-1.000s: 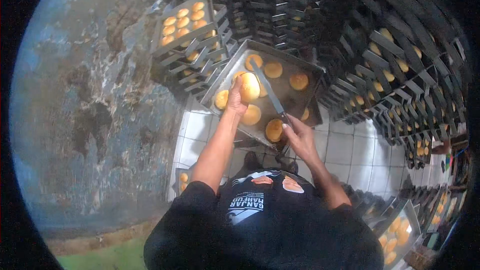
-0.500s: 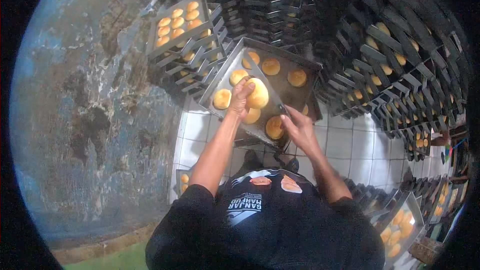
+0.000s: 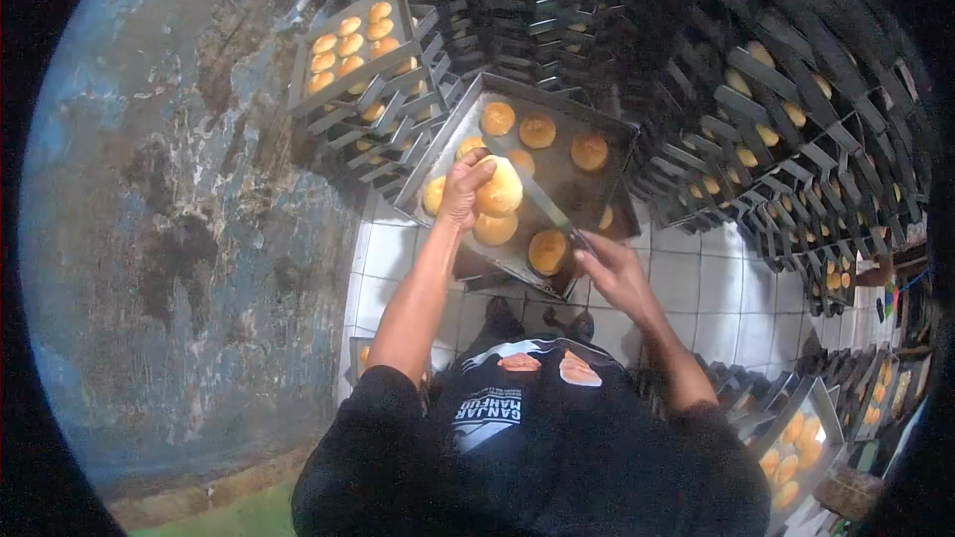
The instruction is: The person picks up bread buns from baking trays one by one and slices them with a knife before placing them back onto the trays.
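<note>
A golden bun [image 3: 498, 187] is held up in my left hand [image 3: 463, 189], thumb on top and fingers curled round its left side. My right hand [image 3: 612, 271] grips the dark handle of a long knife [image 3: 547, 203], whose blade points up and left, its tip close to the bun's right side. Both hands are over the near part of a metal tray [image 3: 567, 104] with several round buns on it, among them one [image 3: 547, 252] near the front corner and one [image 3: 589, 151] at the right.
Another tray of buns [image 3: 301, 80] tops a stack at the upper left, beside a worn wall [image 3: 179, 199]. Tall stacks of trays [image 3: 796, 139] with buns stand on the right. A further tray of buns [image 3: 828, 413] is at the lower right, over white floor tiles [image 3: 676, 288].
The held bun has moved slightly left and down with my left hand. My right hand and the knife have shifted right and down, and another bun on the tray now shows behind the blade.
</note>
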`<state>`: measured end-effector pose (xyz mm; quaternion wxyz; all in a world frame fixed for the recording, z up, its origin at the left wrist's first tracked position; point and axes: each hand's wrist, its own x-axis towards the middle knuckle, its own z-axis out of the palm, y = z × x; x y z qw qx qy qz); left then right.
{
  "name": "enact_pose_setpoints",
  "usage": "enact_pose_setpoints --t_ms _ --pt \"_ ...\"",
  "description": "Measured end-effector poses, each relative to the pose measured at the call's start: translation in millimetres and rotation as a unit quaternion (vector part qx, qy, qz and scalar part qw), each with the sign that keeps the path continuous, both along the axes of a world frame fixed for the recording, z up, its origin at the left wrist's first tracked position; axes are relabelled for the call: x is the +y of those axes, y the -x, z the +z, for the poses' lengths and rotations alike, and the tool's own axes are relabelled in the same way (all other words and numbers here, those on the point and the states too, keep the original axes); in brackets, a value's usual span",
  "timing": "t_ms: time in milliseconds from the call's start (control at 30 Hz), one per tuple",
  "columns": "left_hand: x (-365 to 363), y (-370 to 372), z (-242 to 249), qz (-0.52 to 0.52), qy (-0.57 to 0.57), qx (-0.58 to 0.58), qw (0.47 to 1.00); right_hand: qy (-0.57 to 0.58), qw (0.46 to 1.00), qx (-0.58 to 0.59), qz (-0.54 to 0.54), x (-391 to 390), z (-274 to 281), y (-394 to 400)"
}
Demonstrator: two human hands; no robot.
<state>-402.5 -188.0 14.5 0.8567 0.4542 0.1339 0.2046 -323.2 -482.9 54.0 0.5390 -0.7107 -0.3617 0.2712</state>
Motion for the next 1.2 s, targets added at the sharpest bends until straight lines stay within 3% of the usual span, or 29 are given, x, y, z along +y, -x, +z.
enact_pose_setpoints --t_ms 33,133,267,333,467,533,567,700,800,867,933,1067,1133,1200 --pt "1 4 4 0.003 -0.002 0.016 1.0 0.013 0.997 0.069 0.015 -6 -3 0" --pt "-18 -1 -8 -0.044 -0.008 0.014 0.999 -0.009 0.999 0.034 0.007 6 -8 0" --pt "-29 -9 -6 -0.027 0.002 -0.003 1.0 -0.044 0.997 0.064 0.016 27 -10 -12" --pt "-11 0 -2 -0.021 -0.006 0.006 1.0 -0.009 0.998 0.039 0.039 3 -5 -11" --pt "-11 10 5 -0.053 -0.02 0.039 0.998 0.088 0.984 0.145 0.051 -18 -8 0" --pt "-31 -2 -6 -0.044 0.01 0.051 0.998 0.016 0.993 0.11 0.038 3 1 -1" --pt "-40 -7 -6 -0.057 0.018 0.037 0.998 -0.039 0.997 0.042 0.042 19 -40 -10" --pt "-22 -11 -14 -0.022 0.003 0.043 0.999 -0.006 0.992 0.114 0.049 15 5 -8" --pt "-6 2 5 -0.026 -0.005 0.032 0.999 0.072 0.985 0.136 0.072 -25 -3 -6" --pt "-5 3 -4 -0.036 -0.015 0.045 0.998 0.049 0.986 0.143 0.067 -21 -31 1" --pt "-27 -9 -11 -0.035 0.051 0.021 0.998 -0.033 0.997 0.054 0.045 2 -39 1" --pt "-33 -20 -16 -0.005 0.065 0.036 0.997 -0.007 0.996 0.076 0.039 35 -25 -9" --pt "-13 -18 -17 -0.003 0.047 0.04 0.998 -0.04 0.995 0.092 0.03 11 -46 -5" --pt "1 -10 -13 -0.02 0.015 0.016 1.0 0.017 0.995 0.082 0.06 -24 -46 0"
